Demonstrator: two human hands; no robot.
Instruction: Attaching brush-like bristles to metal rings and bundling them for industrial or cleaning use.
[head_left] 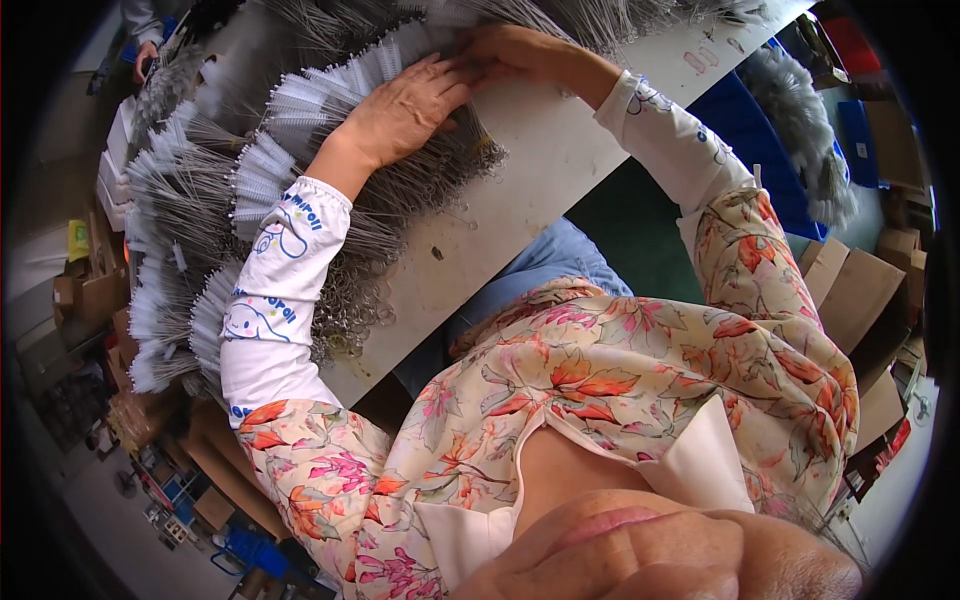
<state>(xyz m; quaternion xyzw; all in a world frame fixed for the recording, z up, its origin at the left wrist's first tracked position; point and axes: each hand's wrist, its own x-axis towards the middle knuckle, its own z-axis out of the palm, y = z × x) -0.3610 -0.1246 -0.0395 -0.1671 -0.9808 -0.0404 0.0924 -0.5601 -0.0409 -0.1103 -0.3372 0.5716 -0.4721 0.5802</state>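
at the upper left, another person's hand [147, 58] shows near the edge. at the far left are brown boxes [104, 297]. next to them, a big heap of white brushes [165, 185] with thin wire stems fills the upper left of the frame, on a pale table [470, 215]. the left sleeve cover [268, 300] is in the way and hides some of them. at the upper right is a blue bin [733, 120], with gray fluffy brushes [800, 125] by it. more cardboard [862, 295] is below. both white sleeve covers have blue letters and a cartoon animal. the left hand [405, 110] lies over the white brushes, fingers bent. its fingertips meet the right hand [510, 52], also bent, at the top middle. i cannot tell if either one grips a brush.
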